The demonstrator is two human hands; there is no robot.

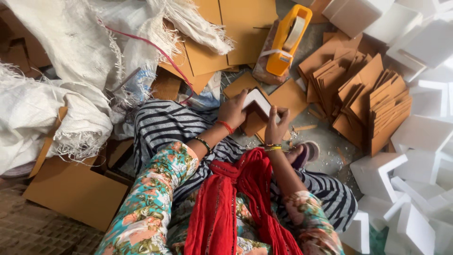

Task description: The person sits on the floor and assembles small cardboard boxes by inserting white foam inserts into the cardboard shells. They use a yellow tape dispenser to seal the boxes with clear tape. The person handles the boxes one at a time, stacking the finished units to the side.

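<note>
I sit on the floor, and both hands hold a white foam corner piece shaped like an L, just above a brown cardboard square. My left hand grips its left arm, with a red thread and a bangle on that wrist. My right hand pinches its right end, bangles at the wrist. A red scarf hangs down my front over striped trousers.
An orange tape dispenser stands just beyond the hands. Stacks of brown cardboard pieces lie to the right, white foam corners piled further right. White woven sacks fill the left. A large cardboard sheet lies lower left.
</note>
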